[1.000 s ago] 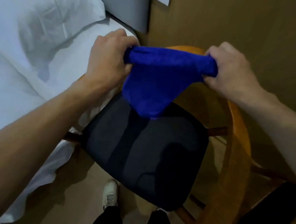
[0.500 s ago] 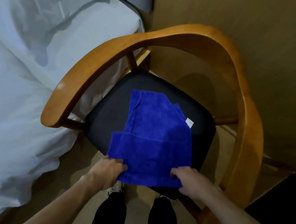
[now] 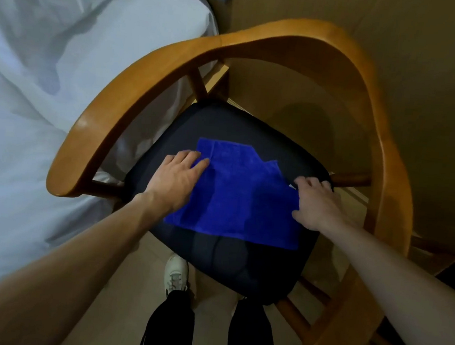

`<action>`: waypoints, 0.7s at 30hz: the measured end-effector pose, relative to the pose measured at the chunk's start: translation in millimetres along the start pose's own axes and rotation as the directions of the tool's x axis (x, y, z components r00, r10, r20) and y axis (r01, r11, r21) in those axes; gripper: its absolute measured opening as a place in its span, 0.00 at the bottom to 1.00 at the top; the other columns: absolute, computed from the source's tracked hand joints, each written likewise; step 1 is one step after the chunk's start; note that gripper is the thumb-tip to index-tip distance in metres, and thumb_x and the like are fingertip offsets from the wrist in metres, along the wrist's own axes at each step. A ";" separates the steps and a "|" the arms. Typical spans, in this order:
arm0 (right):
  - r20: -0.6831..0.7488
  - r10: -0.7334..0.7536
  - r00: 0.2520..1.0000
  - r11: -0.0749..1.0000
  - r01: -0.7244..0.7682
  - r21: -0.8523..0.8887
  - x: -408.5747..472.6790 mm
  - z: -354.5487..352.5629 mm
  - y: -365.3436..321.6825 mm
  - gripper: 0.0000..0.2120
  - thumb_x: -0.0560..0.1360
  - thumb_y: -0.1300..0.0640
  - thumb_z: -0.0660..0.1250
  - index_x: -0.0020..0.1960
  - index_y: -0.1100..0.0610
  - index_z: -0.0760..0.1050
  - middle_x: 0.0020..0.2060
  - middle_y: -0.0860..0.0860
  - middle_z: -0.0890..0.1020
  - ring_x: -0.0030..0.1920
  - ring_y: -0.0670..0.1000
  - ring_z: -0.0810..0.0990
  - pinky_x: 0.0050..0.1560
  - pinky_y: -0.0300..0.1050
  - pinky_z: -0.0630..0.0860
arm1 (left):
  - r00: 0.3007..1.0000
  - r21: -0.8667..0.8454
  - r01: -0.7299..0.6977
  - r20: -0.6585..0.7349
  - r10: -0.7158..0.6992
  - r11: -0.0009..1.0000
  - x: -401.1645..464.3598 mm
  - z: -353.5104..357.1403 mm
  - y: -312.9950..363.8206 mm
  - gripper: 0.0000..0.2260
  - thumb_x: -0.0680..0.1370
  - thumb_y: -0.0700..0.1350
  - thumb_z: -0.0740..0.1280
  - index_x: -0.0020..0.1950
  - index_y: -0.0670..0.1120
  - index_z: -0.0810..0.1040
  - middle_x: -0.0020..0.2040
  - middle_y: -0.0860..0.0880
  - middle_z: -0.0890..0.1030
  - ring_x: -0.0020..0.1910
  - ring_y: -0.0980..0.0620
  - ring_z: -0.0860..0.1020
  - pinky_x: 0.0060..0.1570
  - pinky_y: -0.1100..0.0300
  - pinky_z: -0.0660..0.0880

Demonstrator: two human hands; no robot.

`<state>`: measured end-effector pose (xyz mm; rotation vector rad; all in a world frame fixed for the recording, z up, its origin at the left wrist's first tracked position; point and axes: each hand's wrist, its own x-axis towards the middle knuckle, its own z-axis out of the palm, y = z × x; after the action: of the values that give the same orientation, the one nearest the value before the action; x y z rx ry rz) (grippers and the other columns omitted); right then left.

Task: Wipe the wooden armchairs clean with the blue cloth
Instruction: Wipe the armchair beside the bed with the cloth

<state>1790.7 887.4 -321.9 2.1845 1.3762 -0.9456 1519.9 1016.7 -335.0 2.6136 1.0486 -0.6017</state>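
Blue cloth (image 3: 242, 198) lies flat on dark seat cushion (image 3: 212, 257) of wooden armchair (image 3: 146, 81), partly folded, covering seat middle. Your left hand (image 3: 177, 178) rests flat on cloth's left edge, fingers straight; grip holds nothing. Your right hand (image 3: 316, 201) at cloth's right edge, fingers bent over corner; whether grip pinches cloth, cannot tell. Bed (image 3: 36, 70) with white sheets just left of armchair. Wood-panel wall (image 3: 400, 36) behind armchair. Pale floor (image 3: 126, 287) beneath. White shoe (image 3: 175, 274) before seat front.

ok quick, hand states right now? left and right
Left hand: open, fingers flat on the blue cloth.
Right hand: open, fingers spread on the cloth's right edge.
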 end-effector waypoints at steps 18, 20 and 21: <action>0.025 -0.251 0.968 0.967 0.252 -0.036 4.3 39.0 6.8 0.11 0.76 0.50 0.67 0.56 0.49 0.69 0.50 0.47 0.75 0.47 0.48 0.74 0.50 0.45 0.71 | 0.976 0.000 -0.192 0.104 0.191 0.981 32.9 15.6 -12.9 0.14 0.74 0.52 0.65 0.58 0.54 0.70 0.54 0.53 0.74 0.55 0.51 0.75 0.58 0.52 0.65; 0.116 -0.257 0.959 0.943 0.275 -0.188 13.6 37.0 5.5 0.25 0.72 0.35 0.67 0.61 0.48 0.70 0.56 0.48 0.75 0.53 0.50 0.74 0.54 0.50 0.71 | 0.986 -0.044 -0.151 0.065 0.154 0.988 53.3 -6.3 -8.9 0.11 0.74 0.48 0.65 0.55 0.53 0.71 0.52 0.51 0.74 0.53 0.49 0.75 0.55 0.52 0.66; 0.140 -0.212 0.967 0.939 0.241 -0.244 16.9 40.9 2.5 0.33 0.68 0.28 0.65 0.64 0.49 0.70 0.60 0.50 0.74 0.58 0.53 0.73 0.59 0.54 0.69 | 0.990 -0.063 -0.123 0.068 0.127 0.990 60.5 -14.0 -4.7 0.11 0.74 0.47 0.65 0.56 0.52 0.71 0.52 0.51 0.74 0.53 0.49 0.74 0.56 0.51 0.66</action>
<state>1784.2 871.0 -362.6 1.7823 1.6220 -0.8929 1560.0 1061.4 -351.4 2.5632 0.8603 -0.6216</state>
